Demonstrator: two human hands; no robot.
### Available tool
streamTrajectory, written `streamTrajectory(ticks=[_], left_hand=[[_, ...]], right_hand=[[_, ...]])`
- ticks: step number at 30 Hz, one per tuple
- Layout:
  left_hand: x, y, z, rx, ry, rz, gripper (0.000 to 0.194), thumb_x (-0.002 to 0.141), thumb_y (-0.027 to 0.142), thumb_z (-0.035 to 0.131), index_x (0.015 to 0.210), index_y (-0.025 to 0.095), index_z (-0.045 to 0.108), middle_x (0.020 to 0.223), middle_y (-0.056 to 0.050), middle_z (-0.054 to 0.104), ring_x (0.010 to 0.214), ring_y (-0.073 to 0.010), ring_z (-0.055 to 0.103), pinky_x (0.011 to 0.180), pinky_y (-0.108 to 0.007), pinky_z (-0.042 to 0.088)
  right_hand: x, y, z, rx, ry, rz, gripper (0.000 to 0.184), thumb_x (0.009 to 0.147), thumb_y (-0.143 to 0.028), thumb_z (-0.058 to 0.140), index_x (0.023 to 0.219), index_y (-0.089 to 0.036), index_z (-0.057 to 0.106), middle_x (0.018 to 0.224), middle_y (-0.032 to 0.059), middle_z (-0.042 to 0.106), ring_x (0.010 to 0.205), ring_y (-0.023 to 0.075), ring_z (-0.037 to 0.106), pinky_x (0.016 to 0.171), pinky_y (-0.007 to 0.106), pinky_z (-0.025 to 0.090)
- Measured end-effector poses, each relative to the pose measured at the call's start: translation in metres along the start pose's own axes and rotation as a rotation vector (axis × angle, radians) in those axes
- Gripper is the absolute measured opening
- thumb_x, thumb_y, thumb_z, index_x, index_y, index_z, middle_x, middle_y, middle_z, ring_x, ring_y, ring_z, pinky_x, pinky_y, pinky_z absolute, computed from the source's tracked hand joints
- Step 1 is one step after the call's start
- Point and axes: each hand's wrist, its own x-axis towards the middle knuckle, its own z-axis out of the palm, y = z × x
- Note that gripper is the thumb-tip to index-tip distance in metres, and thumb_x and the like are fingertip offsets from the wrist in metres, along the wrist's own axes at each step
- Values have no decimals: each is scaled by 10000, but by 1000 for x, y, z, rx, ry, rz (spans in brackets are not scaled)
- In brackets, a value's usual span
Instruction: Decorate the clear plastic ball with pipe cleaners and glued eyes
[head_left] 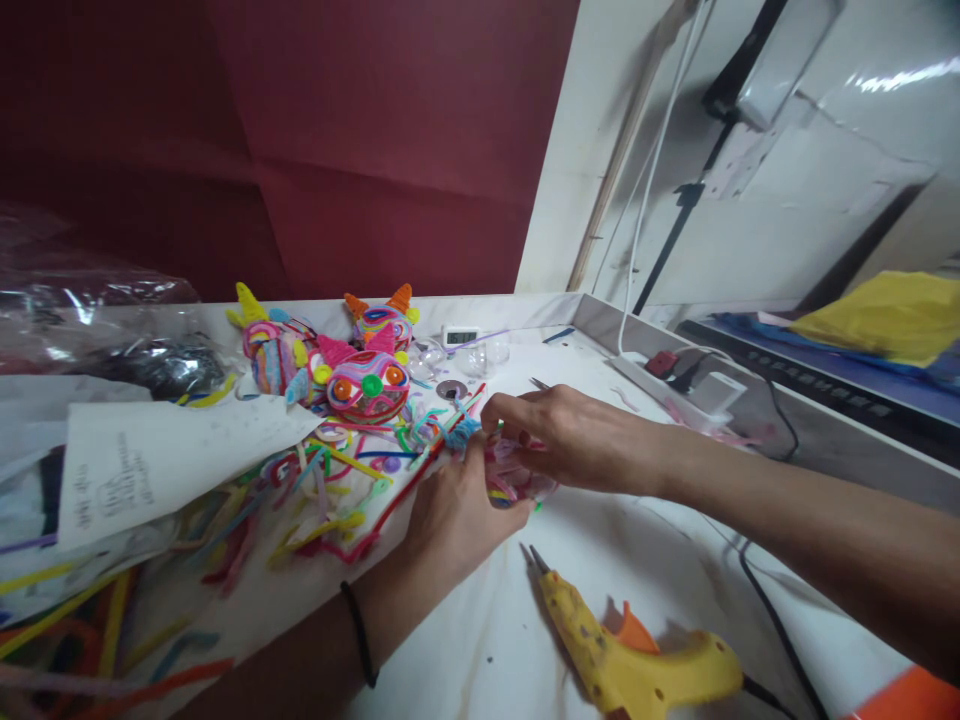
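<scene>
Both hands at a clear, colour-lined piece (501, 482), just beyond the glue gun (622, 645).
Left hand (459, 500) cradles it, fingers spread; right hand (562, 432) bends narrowed fingers over it, grip hidden. Probably shaping or fixing; the next move calls for steady support. White bench (442, 645): fuzzy strips (356, 521) left of the gun, maroon sheet (375, 150) far beyond.

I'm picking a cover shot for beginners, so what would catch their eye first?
Probably the pink-eared toy creature with round orange eyes and a green nose, just beyond and left of the hands. Next, the bright yellow glue gun lying on the table in the foreground, then the dark red backdrop filling the upper left.
</scene>
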Motion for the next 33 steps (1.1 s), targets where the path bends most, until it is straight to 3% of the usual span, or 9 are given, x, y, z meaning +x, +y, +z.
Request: streamTrajectory(ticks=[10, 16, 21, 26, 30, 33], left_hand=[[0, -1, 2, 23, 11, -3, 550, 673, 424, 683, 1150, 194, 534, 934, -117, 724, 867, -347, 699, 687, -402, 528], [0, -1, 0, 9, 25, 18, 638, 646, 422, 722, 1200, 188, 510, 973, -121, 719, 914, -336, 689, 728, -394, 528], [-1, -2, -4, -90, 56, 110, 461, 741, 385, 641, 1139, 183, 529, 842, -85, 698, 794, -271, 677, 654, -344, 495], [-2, -8, -9, -208, 104, 206, 274, 830, 212, 437, 1093, 167, 498, 550, 51, 475, 512, -168, 534, 500, -268, 357], [-1, -10, -11, -202, 242, 273, 162, 885, 238, 439, 1028, 181, 489, 516, 97, 329, 451, -131, 453, 485, -247, 300], [2, -13, -8, -173, 290, 303, 153, 901, 265, 475, 1032, 187, 484, 514, 111, 303, 427, -112, 430, 479, -227, 295]], right_hand=[[1, -1, -1, 6, -1, 9, 306, 785, -72, 621, 1064, -163, 534, 809, 43, 671, 651, 148, 590, 560, 230, 363], [2, -1, -1, 18, 4, 1, 303, 791, -74, 616, 1066, -167, 532, 816, 46, 675, 663, 148, 599, 571, 226, 374], [2, -3, -3, 6, 11, 0, 293, 785, -92, 620, 1059, -157, 539, 792, 45, 670, 645, 148, 580, 559, 229, 361], [1, -2, -3, -1, 43, -30, 308, 816, -94, 584, 1118, -136, 537, 746, 32, 660, 618, 143, 564, 558, 232, 353], [1, -1, -3, 16, 48, -22, 335, 815, -101, 603, 1141, -141, 533, 737, 23, 652, 618, 140, 568, 556, 225, 355], [1, -1, -4, 26, 56, -24, 320, 823, -134, 626, 1129, -147, 531, 714, 7, 638, 603, 134, 553, 554, 223, 356]])
